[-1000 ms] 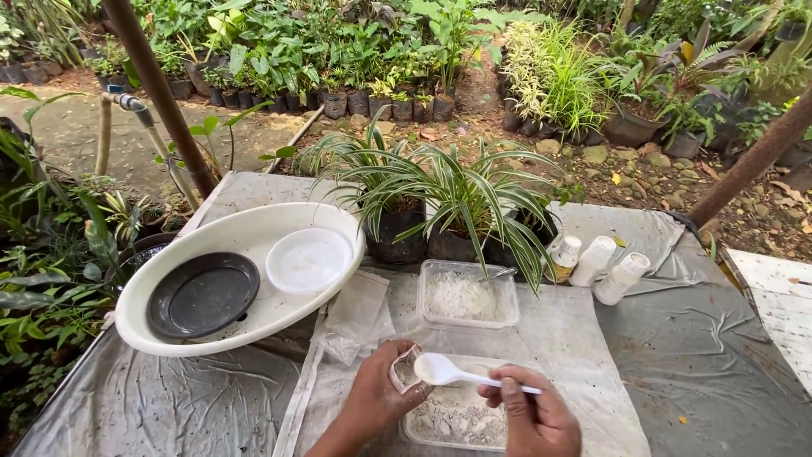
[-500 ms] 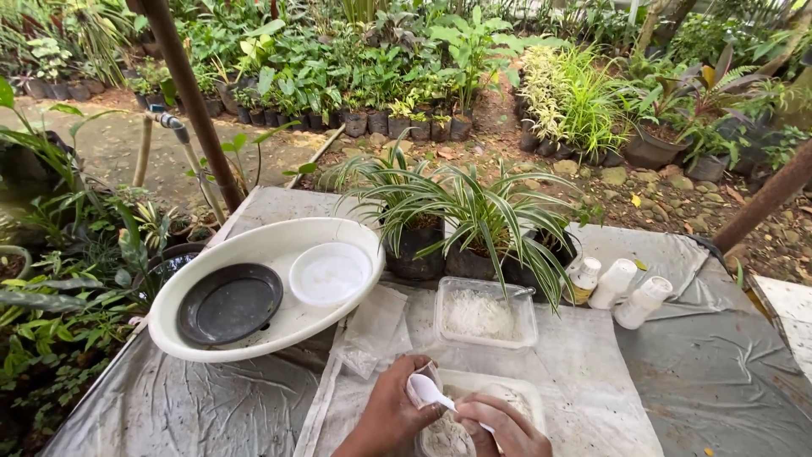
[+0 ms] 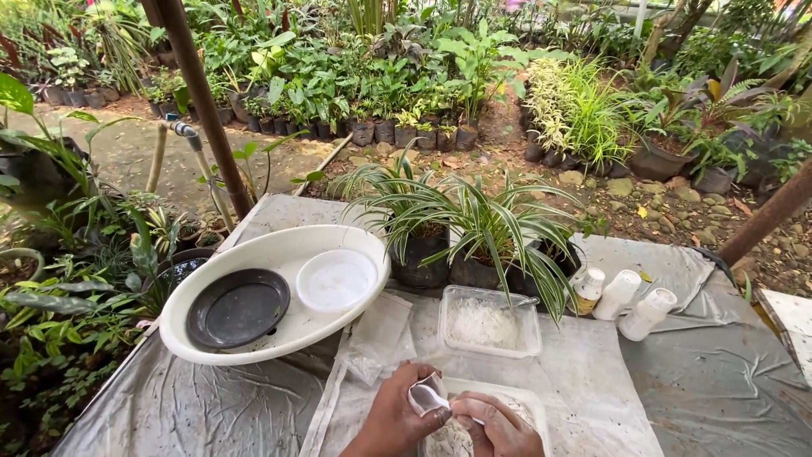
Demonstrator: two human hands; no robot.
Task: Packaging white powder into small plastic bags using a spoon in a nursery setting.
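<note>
**Spoon low over the near tub, both hands on it**

Your left hand (image 3: 396, 419) and right hand (image 3: 499, 427) meet at the bottom edge of the view, both closed on a small white spoon (image 3: 428, 394). The left fingers pinch the bowl end; the right fingers are pressed together around the handle, which is mostly hidden under them. The spoon sits just above the near tub (image 3: 507, 398), a clear container with pale, crumbly material in it, only partly in view below your hands.

Just beyond it stands a second tub (image 3: 489, 320) holding the same whitish stuff, with a thin tool leaning at its far rim. A plastic bag (image 3: 379, 337) lies flat to its left, touching the white basin (image 3: 279, 330), which holds a black dish (image 3: 237, 306) and a white lid (image 3: 335, 279).

Risks as things stand: your left fingers cover part of the spoon's bowl, so any load could smear or spill onto the sheet (image 3: 584, 381). The spider plant (image 3: 474, 228) droops its leaves over the far tub and could brush material out. The three white bottles (image 3: 622, 300) to the right lean together near the table's far side; a stray elbow could topple them.
</note>
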